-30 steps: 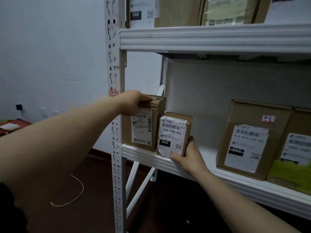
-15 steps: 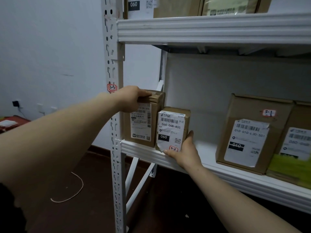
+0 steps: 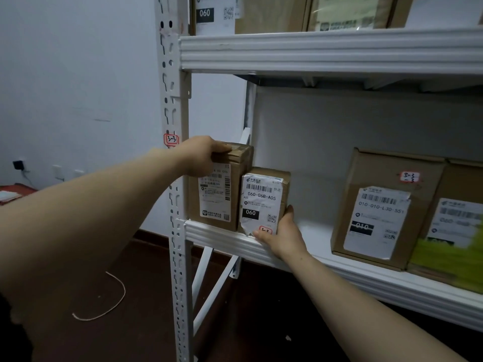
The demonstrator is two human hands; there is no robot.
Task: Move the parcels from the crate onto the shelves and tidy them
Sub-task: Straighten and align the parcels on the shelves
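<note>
Two small brown parcels stand upright side by side at the left end of the white middle shelf (image 3: 339, 267). My left hand (image 3: 201, 155) grips the top left corner of the taller parcel (image 3: 222, 194), against the shelf post. My right hand (image 3: 281, 232) holds the lower right corner of the shorter parcel (image 3: 264, 202), which bears a label reading 060-06B-A05; the thumb lies along its right side and the fingers under its front bottom edge. The crate is out of view.
A larger brown box (image 3: 379, 212) and a box with a green patch (image 3: 454, 231) stand further right on the same shelf. More parcels (image 3: 274, 14) fill the upper shelf. The perforated white post (image 3: 173, 205) stands at the left. A white cord (image 3: 104, 307) lies on the dark floor.
Both hands keep their hold on the two parcels, and the parcels stay side by side at the shelf's left end. Only the camera view has shifted slightly.
</note>
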